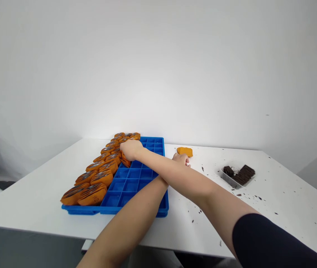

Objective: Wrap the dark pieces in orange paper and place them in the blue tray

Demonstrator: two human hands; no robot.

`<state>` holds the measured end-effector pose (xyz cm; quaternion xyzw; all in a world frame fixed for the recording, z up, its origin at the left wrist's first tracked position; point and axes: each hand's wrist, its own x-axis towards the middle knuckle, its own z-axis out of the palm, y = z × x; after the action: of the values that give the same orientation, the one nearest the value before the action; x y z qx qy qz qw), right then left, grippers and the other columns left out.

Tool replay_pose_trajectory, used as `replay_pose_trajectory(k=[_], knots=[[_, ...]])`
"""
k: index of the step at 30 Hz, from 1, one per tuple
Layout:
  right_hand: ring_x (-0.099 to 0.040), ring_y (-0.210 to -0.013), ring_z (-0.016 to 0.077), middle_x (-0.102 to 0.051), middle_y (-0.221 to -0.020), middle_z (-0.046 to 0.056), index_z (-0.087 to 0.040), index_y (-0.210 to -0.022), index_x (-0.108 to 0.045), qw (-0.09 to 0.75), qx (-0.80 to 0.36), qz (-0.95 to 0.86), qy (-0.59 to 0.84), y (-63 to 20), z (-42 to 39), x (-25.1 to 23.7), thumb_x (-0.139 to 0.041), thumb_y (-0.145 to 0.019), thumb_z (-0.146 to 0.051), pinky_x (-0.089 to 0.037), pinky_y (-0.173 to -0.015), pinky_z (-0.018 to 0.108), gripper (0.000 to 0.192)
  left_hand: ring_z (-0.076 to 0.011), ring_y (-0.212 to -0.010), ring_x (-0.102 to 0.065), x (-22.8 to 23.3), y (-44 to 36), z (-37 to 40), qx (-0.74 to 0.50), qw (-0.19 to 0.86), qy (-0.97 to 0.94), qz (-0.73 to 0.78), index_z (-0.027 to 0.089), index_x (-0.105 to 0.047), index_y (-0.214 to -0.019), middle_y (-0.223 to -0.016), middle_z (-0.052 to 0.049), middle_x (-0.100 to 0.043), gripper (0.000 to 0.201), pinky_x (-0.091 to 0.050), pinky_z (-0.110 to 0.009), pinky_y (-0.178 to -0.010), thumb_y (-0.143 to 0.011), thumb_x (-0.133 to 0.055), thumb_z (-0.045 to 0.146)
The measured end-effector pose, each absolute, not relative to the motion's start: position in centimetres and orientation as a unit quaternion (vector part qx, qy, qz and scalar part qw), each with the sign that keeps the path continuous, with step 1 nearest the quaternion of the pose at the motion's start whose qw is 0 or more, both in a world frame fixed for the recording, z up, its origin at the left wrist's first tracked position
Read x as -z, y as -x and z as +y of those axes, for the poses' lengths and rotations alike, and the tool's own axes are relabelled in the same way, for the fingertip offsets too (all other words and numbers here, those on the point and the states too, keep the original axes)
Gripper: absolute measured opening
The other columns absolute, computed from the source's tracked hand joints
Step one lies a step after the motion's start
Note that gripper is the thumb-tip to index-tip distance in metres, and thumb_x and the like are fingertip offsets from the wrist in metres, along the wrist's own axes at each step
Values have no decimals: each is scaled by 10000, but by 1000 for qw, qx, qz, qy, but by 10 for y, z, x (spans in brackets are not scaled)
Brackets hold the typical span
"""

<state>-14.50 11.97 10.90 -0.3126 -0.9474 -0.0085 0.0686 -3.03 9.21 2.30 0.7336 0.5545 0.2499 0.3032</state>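
Note:
My arms cross, with the right forearm over the left. My right hand (131,149) is over the blue compartment tray (119,185), its fingers bent down around a small bunch of orange packets (125,160); the fingertips are hidden behind the hand. Past the tray's right edge, my left hand (181,159) hovers low over the table, fingers loosely curled and apart, nothing seen in them. Just behind it lies a small stack of yellow-orange packets (185,151). Rows of bundled orange packets (93,193) stand in the tray's left compartments.
On the right of the white table (203,227) sits a clear plastic tray (231,181) holding dark brown blocks (243,175). Dark crumbs are scattered around it. A white wall rises behind the table.

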Motion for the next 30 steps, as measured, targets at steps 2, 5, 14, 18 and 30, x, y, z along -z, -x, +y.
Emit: replay_pose_trajectory(k=[2,5,14,18,30], knots=[[-734,-1157,365,-758,-1222,226,-121,-1120,-762,60,12,-949,310,152,121,-111,-708,-859,-130,-624,-915,481,266,-175,-813,-617,-26,30,87,-246,289,-743,551,246,-584,-1095,-1189,-64,-621,249,-498,-330,-743,-897,-694,348],[-722,-1185,386,-755,-1232,234,-106,-1144,-760,48,4,-947,319,162,120,-112,-756,-799,-101,-631,-905,508,345,-167,-782,-607,-28,32,83,-241,262,-758,547,247,-581,-1115,-1202,-66,-617,245,-484,-328,-720,-915,-669,360],[-791,-1006,353,-806,-1030,226,-80,-1037,-793,13,-57,-939,339,163,130,-95,-884,-597,-9,-650,-856,388,455,-142,-713,-573,-19,36,87,-226,223,-787,529,238,-567,-1082,-1204,-58,-591,185,-449,-316,-651,-934,-639,323],[-790,-1005,350,-813,-1035,197,-116,-1014,-799,15,-64,-941,332,151,132,-91,-842,-659,-23,-646,-836,389,369,-172,-771,-604,-14,30,97,-212,217,-791,531,231,-577,-1053,-1186,-71,-595,195,-469,-327,-676,-905,-683,303],[-749,-1069,255,-813,-1153,26,-310,-1019,-827,54,-125,-938,320,122,130,-86,-728,-881,-530,-590,-827,311,278,-177,-778,-573,-24,28,88,-219,226,-792,524,223,-586,-1002,-1185,-82,-600,169,-491,-357,-749,-904,-687,316]])
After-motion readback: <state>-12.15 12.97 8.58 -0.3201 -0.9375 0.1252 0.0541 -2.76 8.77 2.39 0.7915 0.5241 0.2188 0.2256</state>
